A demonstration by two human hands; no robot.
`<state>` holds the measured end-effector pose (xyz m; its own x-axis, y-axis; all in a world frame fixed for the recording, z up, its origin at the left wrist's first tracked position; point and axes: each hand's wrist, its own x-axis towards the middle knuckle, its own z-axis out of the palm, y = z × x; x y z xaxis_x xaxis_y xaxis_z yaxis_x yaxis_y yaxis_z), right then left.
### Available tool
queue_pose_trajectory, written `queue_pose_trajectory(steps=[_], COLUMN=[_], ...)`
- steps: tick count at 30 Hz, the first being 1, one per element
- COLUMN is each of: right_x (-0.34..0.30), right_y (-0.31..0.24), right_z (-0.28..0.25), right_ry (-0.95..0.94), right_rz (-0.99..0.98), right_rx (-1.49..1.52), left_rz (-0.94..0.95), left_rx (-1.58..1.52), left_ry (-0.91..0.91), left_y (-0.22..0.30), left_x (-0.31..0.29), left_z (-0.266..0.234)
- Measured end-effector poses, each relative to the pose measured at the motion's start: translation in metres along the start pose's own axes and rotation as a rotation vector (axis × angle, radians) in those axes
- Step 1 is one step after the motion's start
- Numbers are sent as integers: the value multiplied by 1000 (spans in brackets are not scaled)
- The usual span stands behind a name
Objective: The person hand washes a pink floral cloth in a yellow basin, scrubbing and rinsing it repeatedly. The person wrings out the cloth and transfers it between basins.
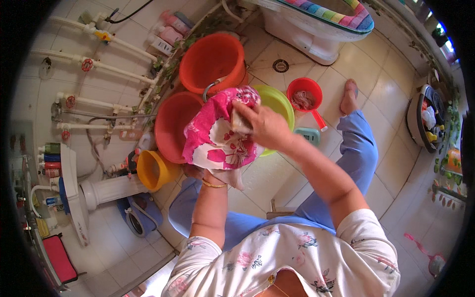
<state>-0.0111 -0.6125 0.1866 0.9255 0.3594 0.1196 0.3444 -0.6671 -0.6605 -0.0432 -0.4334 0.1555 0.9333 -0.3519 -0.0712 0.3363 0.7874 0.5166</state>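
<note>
A pink and white printed cloth is spread over my left hand, which is hidden beneath it. My left forearm, with a gold bangle at the wrist, reaches under the cloth's near edge. On top, my right hand grips a beige block and presses it against the cloth; whether it is soap or a brush I cannot tell. Below the cloth stand a coral-red basin on the left and a yellow-green basin on the right, both partly covered by it.
An orange bucket stands behind. A red dipper holding wet cloth sits to the right, near a pale green box. At left are a yellow pail, wall pipes and a pedestal sink. The toilet is at the far side.
</note>
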Motion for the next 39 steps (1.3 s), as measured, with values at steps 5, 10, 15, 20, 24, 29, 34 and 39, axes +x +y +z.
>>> queue_pose_trajectory(steps=[5,10,15,20,24,29,34,39], right_x=[-26,1,-30,-52,-37,-22,-22,-18], right_y=[-23,-6,36,54,38,-27,-1,12], right_z=[5,-7,36,22,-11,-16,5,-5], right_ry=[258,301,196,-58,206,-32,187,177], right_rz=[-169,-56,53,222,119,-151,-102,-99], right_rx=[71,-202,-163,-165,-34,-260,-349,-441], left_rz=[16,50,147,111,295,51,-247,109], left_rx=[-88,285,1751,241,1635,816,-558,191], left_ry=[39,34,18,147,-81,181,-152,-247], left_y=[-9,-18,-25,-34,3,-16,-14,-12], left_x=[0,-1,5,-9,5,-11,-7,-8], left_z=[7,6,11,-17,30,-14,-4,48])
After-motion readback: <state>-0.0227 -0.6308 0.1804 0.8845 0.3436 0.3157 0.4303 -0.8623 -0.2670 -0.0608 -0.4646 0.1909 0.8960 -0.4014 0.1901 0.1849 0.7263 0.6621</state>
